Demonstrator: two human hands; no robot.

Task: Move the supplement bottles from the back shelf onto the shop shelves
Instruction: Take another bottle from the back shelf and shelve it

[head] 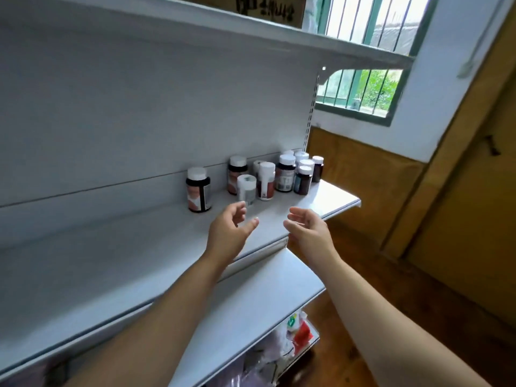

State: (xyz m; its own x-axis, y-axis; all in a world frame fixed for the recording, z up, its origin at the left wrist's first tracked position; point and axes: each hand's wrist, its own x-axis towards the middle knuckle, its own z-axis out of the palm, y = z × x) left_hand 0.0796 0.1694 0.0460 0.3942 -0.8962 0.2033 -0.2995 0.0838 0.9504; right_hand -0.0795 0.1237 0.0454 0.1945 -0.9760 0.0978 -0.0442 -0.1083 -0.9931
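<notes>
Several supplement bottles with white caps stand at the right end of a white metal shelf [111,247]. A dark bottle [198,189] stands alone at the left of the group. A small white bottle [246,188] and a taller white bottle [266,181] stand in front of a cluster of dark bottles [303,174] near the shelf's right end. My left hand [230,229] hovers open just in front of the small white bottle, holding nothing. My right hand [307,227] is open beside it, over the shelf's front edge, holding nothing.
Another white shelf [195,29] runs above and one [251,303] below. Packaged goods [293,336] lie on the lowest level. A barred green window [363,88] is at the back right, with wooden panelling and a wooden floor to the right.
</notes>
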